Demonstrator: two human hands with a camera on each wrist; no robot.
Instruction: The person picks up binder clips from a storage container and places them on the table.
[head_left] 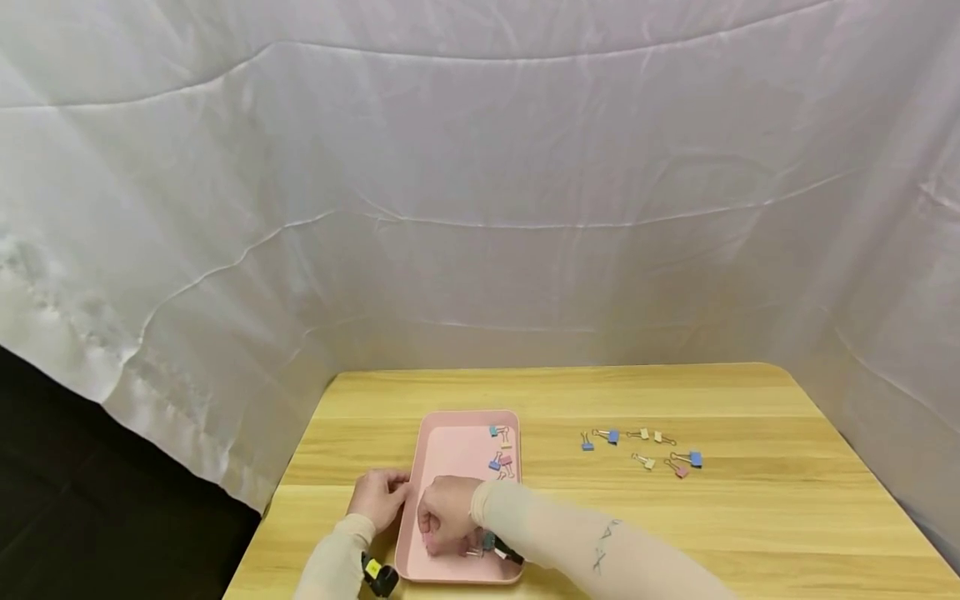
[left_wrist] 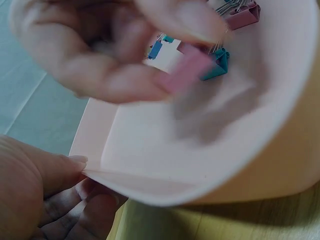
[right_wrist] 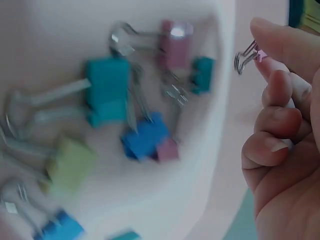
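Observation:
My right hand is over the near part of a pink tray, pinching a small pink binder clip between thumb and fingertip. The clip's wire handles stick out past the thumb in the right wrist view. At the tray's left side, my left hand grips the rim, thumb on top and fingers curled against the outside wall. Inside the tray lie several binder clips, among them a large teal clip, a blue clip, a yellow-green clip and another pink clip.
Right of the tray, several more binder clips are scattered on the wooden table, including a blue one, a pink one and a pale yellow one. A light curtain hangs behind the table and along its sides.

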